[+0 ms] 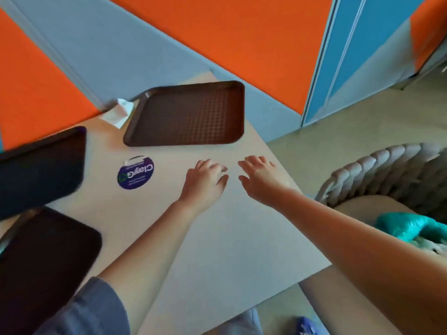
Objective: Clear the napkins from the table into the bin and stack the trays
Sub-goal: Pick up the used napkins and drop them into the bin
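Note:
A brown tray (186, 114) lies empty at the far side of the beige table (217, 238). A white crumpled napkin (118, 112) sits at that tray's left corner, against the wall. Two darker trays lie on the left: one (41, 165) at the left edge, another (46, 262) nearer me. My left hand (205, 180) and my right hand (260, 176) hover side by side over the table, just short of the brown tray. Both hold nothing, fingers loosely spread.
A round purple sticker (136, 174) is on the table left of my hands. A woven grey chair (387, 175) stands to the right, with a teal bag (411, 230) on its seat. Orange and grey wall panels rise behind the table.

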A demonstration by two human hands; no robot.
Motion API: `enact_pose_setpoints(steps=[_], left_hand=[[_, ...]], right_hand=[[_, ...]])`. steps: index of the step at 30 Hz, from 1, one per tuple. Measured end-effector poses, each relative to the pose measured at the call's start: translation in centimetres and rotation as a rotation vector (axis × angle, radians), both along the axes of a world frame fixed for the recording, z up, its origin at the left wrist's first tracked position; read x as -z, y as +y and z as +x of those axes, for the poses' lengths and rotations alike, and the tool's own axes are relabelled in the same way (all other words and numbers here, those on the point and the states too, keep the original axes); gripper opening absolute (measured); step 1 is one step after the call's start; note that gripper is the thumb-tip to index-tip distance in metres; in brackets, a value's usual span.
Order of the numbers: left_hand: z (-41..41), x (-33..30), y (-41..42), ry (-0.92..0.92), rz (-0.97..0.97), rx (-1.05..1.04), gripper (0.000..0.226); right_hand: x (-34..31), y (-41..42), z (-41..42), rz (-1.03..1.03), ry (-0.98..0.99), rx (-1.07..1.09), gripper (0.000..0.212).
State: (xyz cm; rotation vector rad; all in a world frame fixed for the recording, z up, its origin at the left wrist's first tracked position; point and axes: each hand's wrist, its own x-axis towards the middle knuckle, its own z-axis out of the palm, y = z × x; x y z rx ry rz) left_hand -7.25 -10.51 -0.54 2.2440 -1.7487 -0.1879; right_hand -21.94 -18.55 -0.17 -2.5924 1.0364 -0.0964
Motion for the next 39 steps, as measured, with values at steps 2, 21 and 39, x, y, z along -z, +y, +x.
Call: enact_pose_setpoints(steps=[2,21,39], left_hand=[[4.2,-0.9,1.3,-0.007,-0.009,-0.059,0.027],[33.8,-0.9,4.3,0.015,-0.022,-0.507,0.03],[43.0,6.1,-6.8,0.87,-0.594,-0.956,0.03]], right_hand=[[-1.1,0.7,4.5,-0.014,-0.001,-0.034,0.042],[-2.8,1.6,30.1,-0.008,0.061,-0.202,0.041],[2.6,-4.6,39.2,0.001,0.072,-0.248,0.038]])
